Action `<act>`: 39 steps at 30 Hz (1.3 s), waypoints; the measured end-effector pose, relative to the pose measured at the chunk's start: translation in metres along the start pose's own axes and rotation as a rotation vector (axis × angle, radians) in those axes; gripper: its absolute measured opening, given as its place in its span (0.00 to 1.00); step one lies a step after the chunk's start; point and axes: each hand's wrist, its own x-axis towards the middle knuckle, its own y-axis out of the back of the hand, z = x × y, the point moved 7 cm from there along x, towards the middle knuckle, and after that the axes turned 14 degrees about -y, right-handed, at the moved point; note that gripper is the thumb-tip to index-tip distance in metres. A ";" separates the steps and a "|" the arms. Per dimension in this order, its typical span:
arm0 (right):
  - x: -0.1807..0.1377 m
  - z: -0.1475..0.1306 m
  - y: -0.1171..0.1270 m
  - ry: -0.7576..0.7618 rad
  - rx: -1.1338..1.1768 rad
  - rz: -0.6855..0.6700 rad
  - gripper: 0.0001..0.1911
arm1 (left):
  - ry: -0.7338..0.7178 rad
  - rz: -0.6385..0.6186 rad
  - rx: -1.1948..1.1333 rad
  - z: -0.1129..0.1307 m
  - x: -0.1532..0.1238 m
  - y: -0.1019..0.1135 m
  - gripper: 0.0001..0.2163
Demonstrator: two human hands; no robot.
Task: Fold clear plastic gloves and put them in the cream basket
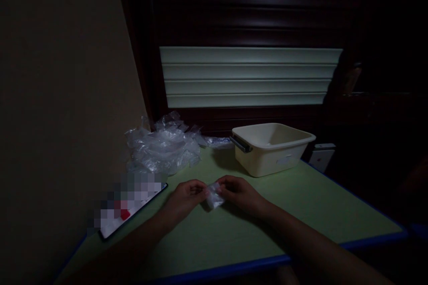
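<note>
Both my hands meet over the middle of a green table [301,205]. My left hand [185,196] and my right hand [239,192] pinch a small clear plastic bag [214,197] between their fingertips, just above the tabletop. What the little bag contains I cannot tell in the dim light. A heap of crumpled clear plastic bags [163,144] lies at the back left of the table, beyond my left hand.
A cream plastic tub [272,148] with a dark handle stands at the back right. A phone [130,207] with a lit screen lies flat at the left, near the wall. The table has a blue edge [234,267]. A dark shutter fills the background.
</note>
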 end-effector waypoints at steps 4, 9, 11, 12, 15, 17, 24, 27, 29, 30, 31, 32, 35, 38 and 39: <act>0.003 0.004 0.004 0.001 0.031 -0.001 0.20 | -0.024 0.009 0.017 0.002 -0.001 -0.001 0.11; 0.004 0.002 0.006 0.040 -0.012 0.014 0.20 | -0.064 0.065 0.051 0.012 -0.003 0.000 0.09; 0.001 -0.003 0.008 0.076 -0.057 0.048 0.17 | -0.077 0.079 0.053 0.018 -0.002 -0.001 0.10; -0.002 -0.007 0.010 0.099 -0.083 0.076 0.16 | -0.082 0.088 0.051 0.020 -0.001 -0.003 0.10; -0.014 -0.024 0.023 0.187 -0.185 0.206 0.11 | -0.089 0.177 0.050 0.025 0.009 -0.006 0.13; -0.027 -0.041 0.034 0.259 -0.268 0.312 0.08 | -0.100 0.296 0.063 0.025 0.022 -0.009 0.15; -0.064 -0.101 0.104 0.434 -0.452 0.720 0.07 | -0.280 0.647 0.243 0.020 0.079 -0.038 0.12; -0.058 -0.116 0.148 0.387 -0.539 0.832 0.07 | -0.382 0.707 0.299 0.023 0.098 -0.054 0.13; -0.045 -0.121 0.179 0.316 -0.618 0.850 0.07 | -0.436 0.714 0.324 0.025 0.106 -0.067 0.15; -0.036 -0.122 0.194 0.270 -0.660 0.852 0.07 | -0.464 0.710 0.338 0.026 0.109 -0.073 0.16; -0.027 -0.122 0.208 0.219 -0.705 0.843 0.08 | -0.496 0.698 0.352 0.027 0.112 -0.079 0.16; -0.018 -0.122 0.221 0.166 -0.753 0.820 0.08 | -0.534 0.687 0.368 0.029 0.113 -0.085 0.17; 0.009 -0.114 0.251 -0.010 -0.892 0.727 0.07 | -0.627 0.645 0.401 0.033 0.114 -0.097 0.20; 0.032 -0.101 0.267 -0.173 -0.994 0.604 0.08 | -0.733 0.568 0.487 0.038 0.113 -0.103 0.21; 0.039 -0.095 0.270 -0.220 -1.017 0.564 0.10 | -0.750 0.558 0.496 0.038 0.113 -0.103 0.20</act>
